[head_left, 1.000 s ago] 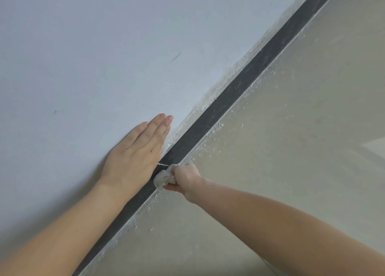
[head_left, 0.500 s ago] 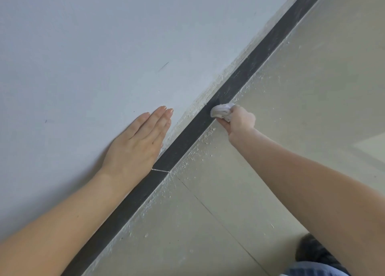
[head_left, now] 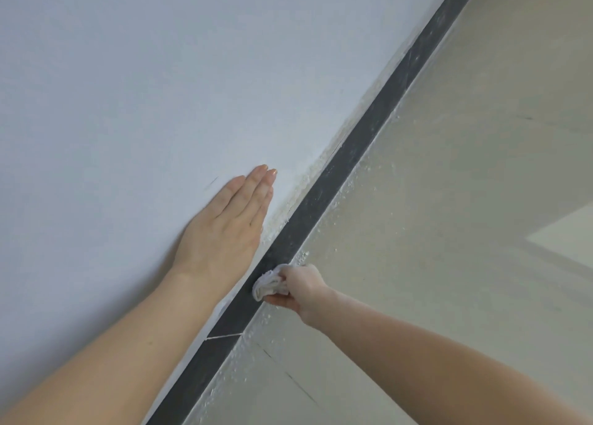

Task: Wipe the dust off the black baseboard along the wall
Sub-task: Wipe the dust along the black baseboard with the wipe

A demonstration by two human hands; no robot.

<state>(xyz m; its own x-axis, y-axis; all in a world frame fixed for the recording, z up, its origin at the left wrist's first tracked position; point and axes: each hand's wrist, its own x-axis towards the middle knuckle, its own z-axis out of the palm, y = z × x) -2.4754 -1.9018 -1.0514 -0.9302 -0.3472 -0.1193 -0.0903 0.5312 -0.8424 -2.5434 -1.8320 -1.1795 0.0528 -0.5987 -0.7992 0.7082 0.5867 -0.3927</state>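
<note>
The narrow black baseboard strip [head_left: 337,171] runs as a diagonal across the frame, from the lower left up to the upper right corner, dividing the pale blue-grey painted wall [head_left: 144,88] on the left from the glossy beige tiled floor [head_left: 449,184] on the right. The left hand [head_left: 224,225] lies flat on the wall at centre frame, fingers straight and pressed together, palm against the paint, just beside the strip's upper edge. Below it, the right hand [head_left: 298,288] is closed around a small crumpled white cloth [head_left: 268,283], and that cloth is pressed right onto the black strip, lower centre of the frame. White crumbs and specks [head_left: 340,200] dot the floor along the foot of the strip. The upper stretch of the baseboard shows grey, dusty streaks. A thin pale joint line [head_left: 224,336] crosses the strip below the cloth, toward the lower left.
</note>
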